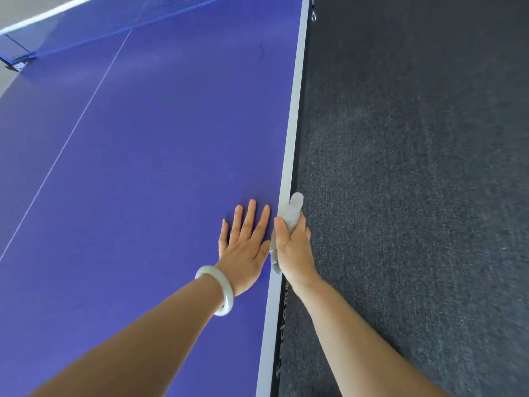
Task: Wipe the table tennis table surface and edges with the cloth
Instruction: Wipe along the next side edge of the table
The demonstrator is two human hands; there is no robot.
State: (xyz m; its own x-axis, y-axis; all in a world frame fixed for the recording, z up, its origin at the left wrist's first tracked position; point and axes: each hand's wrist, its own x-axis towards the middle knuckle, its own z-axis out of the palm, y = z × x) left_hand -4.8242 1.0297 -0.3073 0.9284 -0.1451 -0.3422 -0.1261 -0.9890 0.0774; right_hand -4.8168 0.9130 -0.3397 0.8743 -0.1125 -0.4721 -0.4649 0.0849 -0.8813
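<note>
The blue table tennis table (148, 173) fills the left of the view, with a white stripe along its right edge (290, 156). My left hand (243, 247) lies flat on the blue surface beside that edge, fingers spread, holding nothing; a pale bangle circles the wrist. My right hand (292, 250) grips a grey cloth (293, 213) wrapped over the table's side edge, thumb on top and fingers hidden down the side. One end of the cloth sticks out ahead of the hand and another hangs behind the thumb.
Dark grey carpet (415, 181) covers the floor to the right of the table. The blue net (86, 30) with its white top band crosses the far end at the upper left. A thin white centre line (86, 110) runs along the table.
</note>
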